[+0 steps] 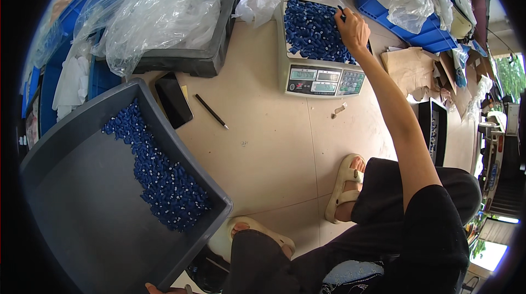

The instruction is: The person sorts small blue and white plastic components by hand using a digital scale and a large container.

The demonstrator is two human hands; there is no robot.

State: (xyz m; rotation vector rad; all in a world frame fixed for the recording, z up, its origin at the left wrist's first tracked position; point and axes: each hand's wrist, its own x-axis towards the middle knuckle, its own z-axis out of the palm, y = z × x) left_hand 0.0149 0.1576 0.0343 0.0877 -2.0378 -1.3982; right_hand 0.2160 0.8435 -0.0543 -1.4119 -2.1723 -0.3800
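My right hand (353,30) reaches out over a digital scale (323,80) on the floor. The scale's pan is heaped with small dark blue parts (309,26). Pinched between thumb and fingers is one small blue part (342,11), above the heap's right edge. At the lower edge of the view my left hand (164,289) grips the near rim of a large grey tub (60,146); most of that hand is cut off. Inside the tub, more blue parts (164,179) with pale ends lie in a band along its right wall.
A black phone (173,100) and a black pen (211,111) lie between tub and scale. Behind them is a dark crate (181,61) under clear plastic sheeting (159,15). A blue bin (405,26) and cardboard (411,69) stand right of the scale. My sandalled feet are below.
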